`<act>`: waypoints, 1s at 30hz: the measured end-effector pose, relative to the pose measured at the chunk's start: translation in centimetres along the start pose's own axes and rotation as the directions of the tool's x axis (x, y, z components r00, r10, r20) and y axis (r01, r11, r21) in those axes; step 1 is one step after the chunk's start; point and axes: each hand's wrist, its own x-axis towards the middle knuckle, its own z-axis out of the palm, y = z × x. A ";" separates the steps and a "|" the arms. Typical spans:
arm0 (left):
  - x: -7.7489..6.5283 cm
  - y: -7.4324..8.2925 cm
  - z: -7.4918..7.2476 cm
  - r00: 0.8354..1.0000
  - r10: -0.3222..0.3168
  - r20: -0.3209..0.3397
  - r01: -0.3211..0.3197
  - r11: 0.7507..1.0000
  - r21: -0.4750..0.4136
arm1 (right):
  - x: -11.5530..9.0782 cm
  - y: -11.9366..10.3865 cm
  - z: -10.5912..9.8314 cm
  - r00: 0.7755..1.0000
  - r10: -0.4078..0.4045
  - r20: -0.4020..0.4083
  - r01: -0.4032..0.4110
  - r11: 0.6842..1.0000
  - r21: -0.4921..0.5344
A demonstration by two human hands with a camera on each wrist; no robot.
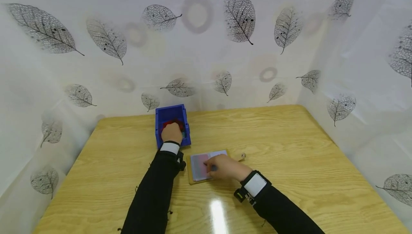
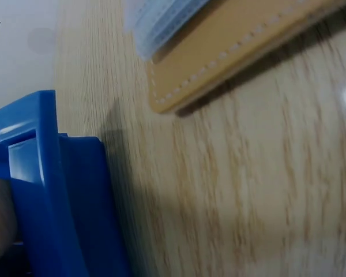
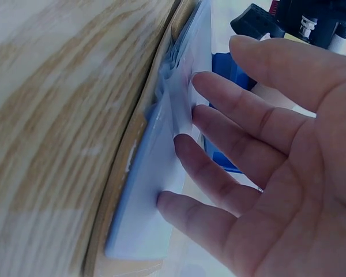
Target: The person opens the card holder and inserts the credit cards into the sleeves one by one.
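A card holder (image 1: 199, 166) with a tan stitched cover lies spread on the table, its clear plastic sleeves showing. Over its right side is my right hand (image 1: 223, 167). In the right wrist view the fingertips (image 3: 173, 203) rest on a pale sleeve page (image 3: 144, 219), with the fingers slightly bent and the thumb apart from them. My left hand (image 1: 171, 133) reaches down into a blue bin (image 1: 170, 111) behind and left of the holder. Red items (image 1: 167, 123) show around that hand; its fingers are hidden inside the bin.
The holder's strap with a round metal snap (image 1: 243, 155) sticks out at the right. Both stand on a light wooden table (image 1: 273, 133). A white leaf-print curtain (image 1: 206, 55) surrounds the back and sides.
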 end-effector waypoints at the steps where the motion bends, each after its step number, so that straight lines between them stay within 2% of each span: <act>1: -0.1 -0.1 -0.1 1.000 0.012 -0.013 -0.012 1.000 -0.010 | 0.0 0.0 0.0 1.000 -0.002 -0.001 0.002 1.000 -0.003; 5: -0.3 -0.8 -0.4 0.995 0.042 -0.093 -0.048 0.997 -0.057 | 0.0 0.0 0.0 1.000 -0.009 -0.011 0.009 1.000 -0.013; 9: -1.0 -1.2 -1.5 0.979 0.048 -0.200 -0.080 0.985 -0.155 | 0.1 0.0 0.0 1.000 -0.018 -0.010 0.018 1.000 -0.011; 11: -1.6 -1.0 -2.2 0.969 0.045 -0.244 -0.103 0.968 -0.229 | 0.2 0.0 0.1 1.000 -0.024 -0.013 0.024 1.000 -0.001; 14: -2.6 -0.3 -3.3 0.958 0.046 -0.282 -0.147 0.924 -0.352 | 0.3 0.2 0.1 0.999 -0.027 -0.022 0.027 1.000 0.011; 18: -4.6 0.9 -4.7 0.967 0.048 -0.248 -0.172 0.845 -0.507 | 0.4 0.2 -0.1 0.999 -0.027 -0.040 0.029 0.999 0.035; 20: -5.7 1.5 -5.4 0.981 0.065 -0.185 -0.161 0.806 -0.570 | 0.5 0.1 -0.4 0.997 -0.020 -0.076 0.024 0.998 0.052; 23: -7.4 2.1 -6.0 0.990 0.117 -0.076 -0.138 0.739 -0.659 | 0.3 0.0 -1.2 0.979 0.025 -0.201 0.003 0.990 0.138; 24: -7.9 2.2 -6.2 0.989 0.138 -0.044 -0.131 0.721 -0.681 | 0.1 -0.1 -1.5 0.968 0.058 -0.246 -0.009 0.980 0.198; 26: -8.9 2.3 -6.3 0.985 0.172 0.011 -0.112 0.689 -0.716 | -0.2 -0.2 -2.2 0.941 0.137 -0.310 -0.010 0.926 0.378; 28: -9.6 2.4 -6.2 0.977 0.206 0.051 -0.100 0.659 -0.746 | -0.4 -0.5 -2.8 0.917 0.213 -0.337 0.013 0.829 0.559; 30: -10.3 2.4 -5.9 0.970 0.225 0.089 -0.075 0.629 -0.774 | -0.5 -0.6 -3.1 0.903 0.266 -0.336 0.045 0.720 0.692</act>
